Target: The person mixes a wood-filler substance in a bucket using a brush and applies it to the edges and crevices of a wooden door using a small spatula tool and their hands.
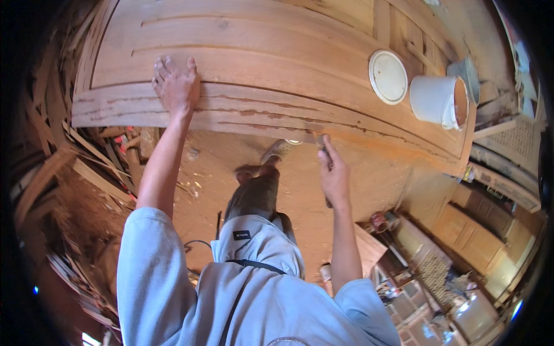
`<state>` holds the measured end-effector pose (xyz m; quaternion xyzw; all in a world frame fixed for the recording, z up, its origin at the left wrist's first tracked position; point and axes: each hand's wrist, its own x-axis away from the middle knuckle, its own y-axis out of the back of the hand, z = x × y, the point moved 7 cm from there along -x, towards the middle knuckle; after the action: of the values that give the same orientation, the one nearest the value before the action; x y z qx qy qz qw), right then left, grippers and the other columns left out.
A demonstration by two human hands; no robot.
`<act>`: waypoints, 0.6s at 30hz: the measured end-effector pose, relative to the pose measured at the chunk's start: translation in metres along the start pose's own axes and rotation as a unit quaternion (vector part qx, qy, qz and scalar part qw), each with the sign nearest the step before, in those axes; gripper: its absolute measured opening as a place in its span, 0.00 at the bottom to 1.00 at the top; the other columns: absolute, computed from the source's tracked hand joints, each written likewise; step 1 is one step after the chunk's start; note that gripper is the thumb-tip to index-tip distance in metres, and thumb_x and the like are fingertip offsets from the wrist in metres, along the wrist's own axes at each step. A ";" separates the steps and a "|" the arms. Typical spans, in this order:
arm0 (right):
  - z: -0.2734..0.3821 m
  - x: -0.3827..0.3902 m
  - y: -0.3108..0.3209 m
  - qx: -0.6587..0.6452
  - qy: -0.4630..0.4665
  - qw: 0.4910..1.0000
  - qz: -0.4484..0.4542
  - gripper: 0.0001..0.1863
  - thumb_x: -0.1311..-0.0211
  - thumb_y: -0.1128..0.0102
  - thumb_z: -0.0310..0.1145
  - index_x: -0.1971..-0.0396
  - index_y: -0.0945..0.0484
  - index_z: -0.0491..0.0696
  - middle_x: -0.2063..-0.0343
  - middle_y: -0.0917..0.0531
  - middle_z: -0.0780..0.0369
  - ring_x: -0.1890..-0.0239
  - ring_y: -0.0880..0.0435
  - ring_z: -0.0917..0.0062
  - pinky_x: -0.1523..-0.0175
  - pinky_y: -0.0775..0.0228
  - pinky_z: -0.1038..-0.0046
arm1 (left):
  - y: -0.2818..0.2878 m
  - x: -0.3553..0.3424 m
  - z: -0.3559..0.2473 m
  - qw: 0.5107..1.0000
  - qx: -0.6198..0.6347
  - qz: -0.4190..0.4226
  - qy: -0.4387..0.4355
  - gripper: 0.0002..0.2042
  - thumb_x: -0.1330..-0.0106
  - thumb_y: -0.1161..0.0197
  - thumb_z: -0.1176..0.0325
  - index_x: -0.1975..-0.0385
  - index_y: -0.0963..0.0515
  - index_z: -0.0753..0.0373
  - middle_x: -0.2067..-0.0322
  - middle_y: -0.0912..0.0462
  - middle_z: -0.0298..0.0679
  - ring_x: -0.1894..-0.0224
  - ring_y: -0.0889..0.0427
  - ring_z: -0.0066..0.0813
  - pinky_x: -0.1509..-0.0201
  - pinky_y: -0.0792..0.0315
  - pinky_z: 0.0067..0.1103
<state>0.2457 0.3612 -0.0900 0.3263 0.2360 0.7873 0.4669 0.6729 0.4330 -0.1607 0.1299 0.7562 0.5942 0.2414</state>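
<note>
Panelled wooden door (248,69) lying across the front of the person, its support hidden. The left hand (178,91) rests palm down, fingers apart, on the dark-streaked near edge (138,104) — probably to steady the panel. The right hand (336,176) has its fingers clamped on a narrow hand tool (321,143), tip at that edge, presumably for control. The white bucket (430,101) and round lid (388,76) sit side by side on the door's right part — perhaps kept within reach
</note>
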 end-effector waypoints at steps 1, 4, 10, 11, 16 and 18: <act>0.003 0.005 -0.011 0.007 -0.011 1.000 -0.009 0.22 0.32 0.44 0.34 0.38 0.28 0.51 0.62 0.17 0.51 0.70 0.19 0.68 0.60 0.26 0.69 | 0.000 0.000 0.001 1.000 0.007 -0.001 0.000 0.36 0.31 0.56 0.40 0.35 0.37 0.66 0.32 0.39 0.50 0.28 0.45 0.42 0.28 0.52 0.40; 0.006 0.007 -0.028 0.022 0.011 0.998 -0.062 0.23 0.32 0.45 0.36 0.38 0.28 0.54 0.70 0.18 0.51 0.71 0.20 0.61 0.61 0.26 0.66 | 0.003 -0.001 -0.007 1.000 0.008 0.021 -0.004 0.36 0.31 0.55 0.40 0.35 0.38 0.66 0.33 0.39 0.51 0.28 0.45 0.43 0.28 0.51 0.40; -0.006 0.005 -0.045 0.104 -0.042 0.992 -0.063 0.23 0.31 0.48 0.39 0.37 0.30 0.57 0.71 0.20 0.48 0.67 0.18 0.52 0.62 0.25 0.56 | 0.002 0.001 -0.011 1.000 -0.010 0.017 -0.009 0.36 0.31 0.55 0.41 0.35 0.38 0.68 0.33 0.40 0.53 0.29 0.43 0.45 0.28 0.50 0.39; -0.006 0.007 -0.044 0.117 -0.047 0.991 -0.050 0.23 0.30 0.48 0.40 0.36 0.31 0.57 0.70 0.20 0.47 0.66 0.18 0.50 0.61 0.25 0.55 | 0.002 0.002 -0.010 1.000 -0.009 0.020 -0.010 0.36 0.30 0.55 0.41 0.35 0.38 0.68 0.33 0.40 0.53 0.30 0.43 0.45 0.29 0.50 0.39; 0.005 0.002 -0.046 0.076 -0.008 0.995 -0.071 0.24 0.32 0.45 0.37 0.37 0.30 0.54 0.71 0.20 0.46 0.68 0.19 0.50 0.62 0.26 0.55 | 0.002 0.003 -0.006 1.000 -0.003 0.016 -0.014 0.36 0.30 0.56 0.41 0.35 0.38 0.68 0.33 0.40 0.53 0.30 0.42 0.45 0.29 0.50 0.40; 0.005 0.003 -0.055 0.072 -0.008 0.991 -0.110 0.23 0.33 0.44 0.35 0.38 0.28 0.52 0.72 0.20 0.46 0.69 0.20 0.51 0.62 0.27 0.56 | 0.006 0.003 -0.011 1.000 -0.002 0.021 -0.009 0.36 0.30 0.56 0.41 0.35 0.38 0.68 0.33 0.40 0.53 0.30 0.42 0.46 0.29 0.50 0.40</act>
<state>0.2801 0.3893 -0.1226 0.3378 0.3229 0.7095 0.5275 0.6643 0.4265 -0.1540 0.1512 0.7497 0.5995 0.2358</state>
